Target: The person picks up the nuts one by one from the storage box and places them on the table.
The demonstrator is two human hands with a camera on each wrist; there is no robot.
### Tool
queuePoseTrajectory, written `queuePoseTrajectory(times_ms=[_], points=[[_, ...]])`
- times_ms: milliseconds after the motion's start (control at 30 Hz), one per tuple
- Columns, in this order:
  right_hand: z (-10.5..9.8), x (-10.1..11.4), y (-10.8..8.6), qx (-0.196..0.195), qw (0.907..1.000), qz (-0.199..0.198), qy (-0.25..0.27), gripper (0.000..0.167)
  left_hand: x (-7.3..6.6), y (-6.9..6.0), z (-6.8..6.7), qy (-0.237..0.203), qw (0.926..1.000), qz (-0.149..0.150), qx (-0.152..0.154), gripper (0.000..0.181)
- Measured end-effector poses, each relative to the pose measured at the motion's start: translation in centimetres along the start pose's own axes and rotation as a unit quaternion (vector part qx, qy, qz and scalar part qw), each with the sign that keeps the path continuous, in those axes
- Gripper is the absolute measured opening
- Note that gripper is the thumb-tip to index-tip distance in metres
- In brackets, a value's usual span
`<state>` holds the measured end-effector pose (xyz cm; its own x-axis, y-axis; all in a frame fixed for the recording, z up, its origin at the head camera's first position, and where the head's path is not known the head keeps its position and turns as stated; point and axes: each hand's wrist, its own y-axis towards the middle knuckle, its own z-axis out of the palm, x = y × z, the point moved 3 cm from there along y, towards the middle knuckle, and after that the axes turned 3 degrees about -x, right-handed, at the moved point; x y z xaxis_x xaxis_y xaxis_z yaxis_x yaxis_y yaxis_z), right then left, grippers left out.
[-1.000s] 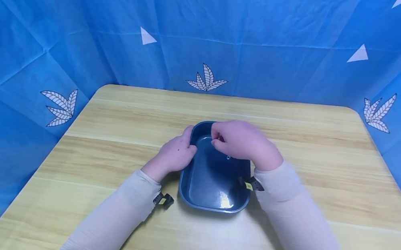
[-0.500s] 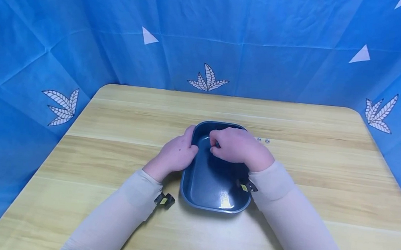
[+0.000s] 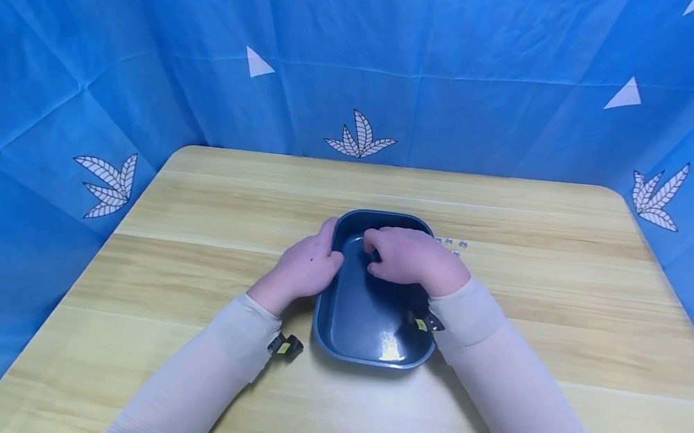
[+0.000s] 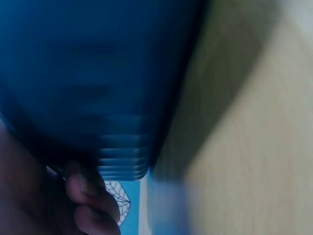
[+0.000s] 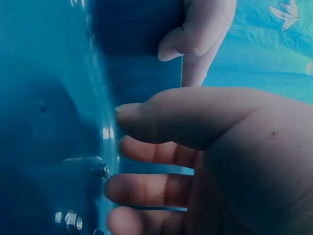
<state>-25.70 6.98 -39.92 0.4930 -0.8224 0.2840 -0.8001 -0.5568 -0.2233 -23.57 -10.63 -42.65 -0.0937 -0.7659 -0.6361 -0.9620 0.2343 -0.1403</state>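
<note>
Gripping with my left fingers the blue tray on the bench, I should hold it steady; my right fingers, released, should move gently above small nuts inside. Farther, more nuts lie outside.

One left hand, one right hand, one tub below the right; four nuts showing beside that hand, at least two near its fingers.

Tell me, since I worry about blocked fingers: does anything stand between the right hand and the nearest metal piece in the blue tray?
Nothing visible does. The right hand is close to the metal piece, with no object between; contact is unclear. The left hand grips the left side of the tray, out of the way.
</note>
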Motion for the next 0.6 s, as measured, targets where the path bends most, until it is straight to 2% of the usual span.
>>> queuePoseTrajectory(times_ms=[167,600], points=[[0.40,-0.26,0.32,0.021,0.9998,-0.005,-0.001,0.027,0.05,0.04,0.01,0.001,1.0000,0.005,0.002,0.066],[0.96,-0.63,0.50,0.036,0.9992,-0.017,-0.006,0.016,-0.23,-0.02,-0.16,0.008,0.9999,0.009,-0.001,0.066]])
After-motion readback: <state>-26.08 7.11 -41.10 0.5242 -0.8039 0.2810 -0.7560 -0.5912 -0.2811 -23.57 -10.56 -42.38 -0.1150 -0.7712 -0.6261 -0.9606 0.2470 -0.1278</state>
